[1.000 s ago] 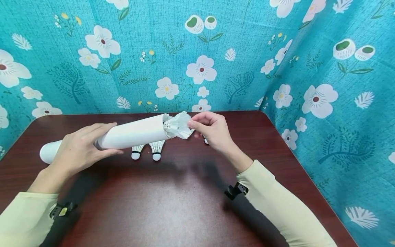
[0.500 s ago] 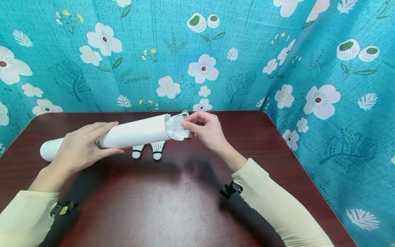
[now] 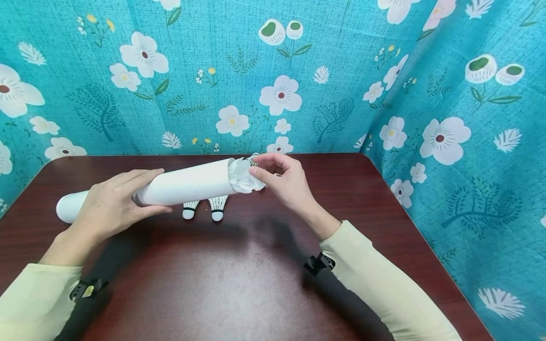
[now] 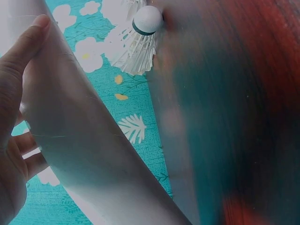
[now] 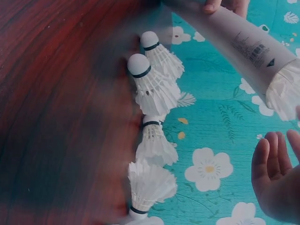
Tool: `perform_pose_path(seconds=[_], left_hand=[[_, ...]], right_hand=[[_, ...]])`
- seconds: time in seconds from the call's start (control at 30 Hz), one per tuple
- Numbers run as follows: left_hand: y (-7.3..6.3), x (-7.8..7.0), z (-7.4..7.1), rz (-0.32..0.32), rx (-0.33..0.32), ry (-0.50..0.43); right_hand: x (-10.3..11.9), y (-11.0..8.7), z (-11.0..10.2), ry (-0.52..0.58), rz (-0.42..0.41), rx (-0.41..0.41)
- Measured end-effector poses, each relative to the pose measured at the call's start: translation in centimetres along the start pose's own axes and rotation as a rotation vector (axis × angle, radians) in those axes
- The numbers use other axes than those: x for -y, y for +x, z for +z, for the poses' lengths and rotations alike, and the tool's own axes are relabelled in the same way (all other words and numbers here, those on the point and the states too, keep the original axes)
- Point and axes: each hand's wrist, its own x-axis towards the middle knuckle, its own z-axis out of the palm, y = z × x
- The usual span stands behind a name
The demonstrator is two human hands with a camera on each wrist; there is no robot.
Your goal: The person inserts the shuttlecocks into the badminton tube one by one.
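My left hand point(image 3: 104, 201) grips a long white shuttlecock tube point(image 3: 192, 182), which slants up to the right above the table. Feathers of a white shuttlecock point(image 3: 242, 176) stick out of its right-hand mouth, while the rest is hidden inside. At those feathers is my right hand point(image 3: 287, 180), thumb and index finger parted and the other fingers loosely bent. Black print and a barcode mark the tube point(image 5: 248, 47) in the right wrist view. The left wrist view shows my left thumb point(image 4: 30, 40) lying along the tube.
Several shuttlecocks stand or lie on the dark red-brown table point(image 3: 239, 284) behind the tube, two with their white corks forward: one shuttlecock point(image 3: 189, 210) and another point(image 3: 217, 208). A shuttlecock point(image 5: 152, 183) shows cork-down in the right wrist view. Behind hangs a turquoise flowered curtain point(image 3: 183, 71).
My right hand has moved left, and the shuttlecock has gone deeper into the tube. Its thumb and index finger, earlier pinching the feathers, have now parted. My left hand keeps its grip.
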Motion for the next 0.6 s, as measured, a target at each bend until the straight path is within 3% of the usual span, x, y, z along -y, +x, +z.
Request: perform_pose_path(seconds=[0.2, 0.37, 0.6], left_hand=[[0.0, 0.0, -0.1, -0.003, 0.007, 0.009], [0.1, -0.1, -0.1, -0.008, 0.012, 0.011], [0.0, -0.2, 0.0, -0.010, 0.020, 0.005]], right_hand=[[0.9, -0.5, -0.5, 0.013, -0.069, 0.092], [1.5, -0.7, -0.7, -0.069, -0.142, 0.167], [1.8, -1.0, -1.0, -0.105, -0.113, 0.195]])
